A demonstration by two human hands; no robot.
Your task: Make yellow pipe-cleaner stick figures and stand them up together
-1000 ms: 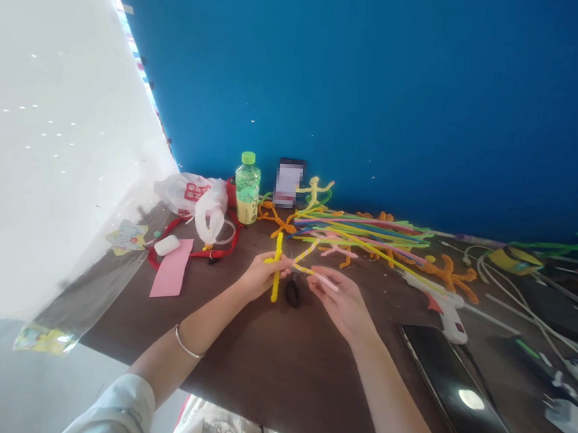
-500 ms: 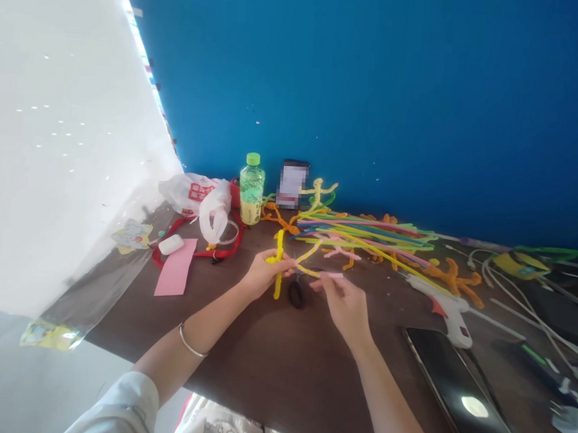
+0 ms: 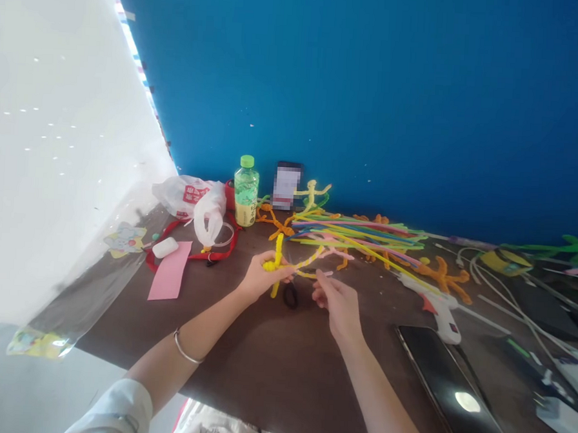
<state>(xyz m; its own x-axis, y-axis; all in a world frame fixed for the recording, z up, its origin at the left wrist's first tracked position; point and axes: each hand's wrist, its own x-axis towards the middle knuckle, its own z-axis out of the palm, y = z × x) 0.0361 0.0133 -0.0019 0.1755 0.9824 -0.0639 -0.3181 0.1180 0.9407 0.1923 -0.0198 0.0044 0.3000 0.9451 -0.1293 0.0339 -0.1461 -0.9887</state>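
A yellow pipe-cleaner figure (image 3: pixel 278 247) is pinched between the thumb and fingers of my left hand (image 3: pixel 259 279). Its two thin legs point right, toward my right hand (image 3: pixel 337 303). The thumb and forefinger of that hand close on the end of the lower leg, where a small pink piece (image 3: pixel 328 273) sticks out. Black-handled scissors (image 3: pixel 290 297) lie on the table below the figure, their blades partly hidden by it and by my left hand.
Behind lies a bundle of coloured pipe cleaners (image 3: pixel 366 232), beside orange pipe-cleaner figures (image 3: pixel 445 276). At the right are a hot glue gun (image 3: pixel 446 315) and a phone (image 3: pixel 449 380). A green-capped bottle (image 3: pixel 246 191), plastic bag (image 3: pixel 186 195) and pink paper (image 3: pixel 170 275) stand or lie left.
The whole view has shifted slightly. My right fingers have turned and curled more at the leg's end, and less of the pink piece shows. My left hand keeps its hold.
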